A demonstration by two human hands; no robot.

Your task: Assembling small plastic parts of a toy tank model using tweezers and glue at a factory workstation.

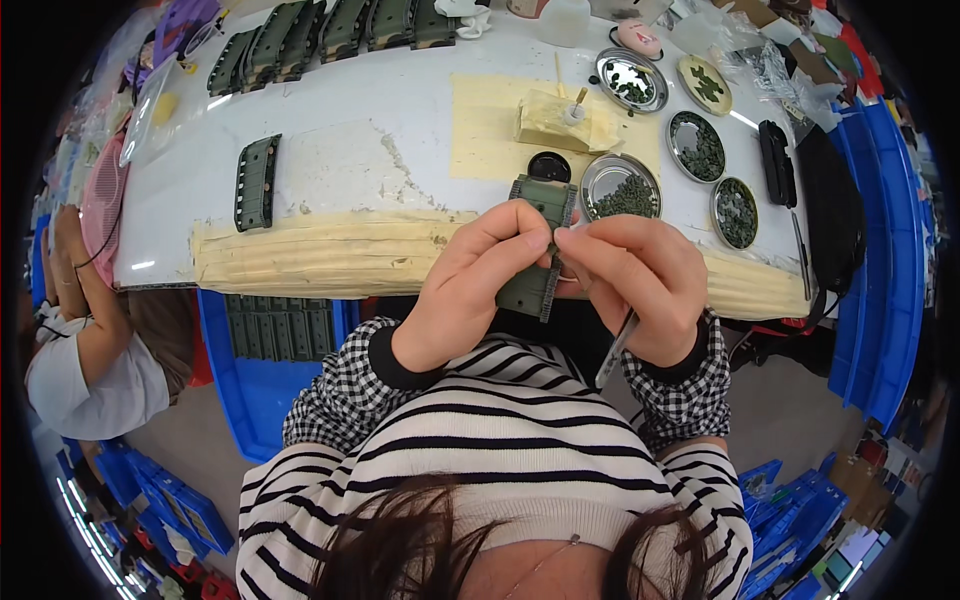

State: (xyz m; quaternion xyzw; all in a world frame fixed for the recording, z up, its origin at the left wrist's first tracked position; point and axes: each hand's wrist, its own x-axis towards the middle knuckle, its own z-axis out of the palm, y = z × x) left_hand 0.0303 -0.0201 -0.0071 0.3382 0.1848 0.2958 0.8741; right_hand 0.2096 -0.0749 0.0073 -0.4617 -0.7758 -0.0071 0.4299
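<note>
In front of my chest, at the table's padded front edge, a dark green rectangular panel (548, 195) with ridged long sides is tilted between my hands. My left hand (465, 285) is closed on it, thumb and forefinger pressed at its right edge. The fingertips of my right hand (650, 285) pinch close to the same edge; anything tiny between them is hidden. A slim silver tool (616, 350), perhaps tweezers, sticks out below my right palm, held in that hand. Just beyond the panel sit a black round dish (549, 167) and a steel dish (598, 172) of small dark green pieces.
More steel dishes (672, 140) of small pieces stand at right. A paper-wrapped block (540, 120) holds a small pot and brush. Another green panel (257, 182) lies left; several line the back. Below left, a blue crate (235, 400) contains more panels. A person (95, 370) sits far left.
</note>
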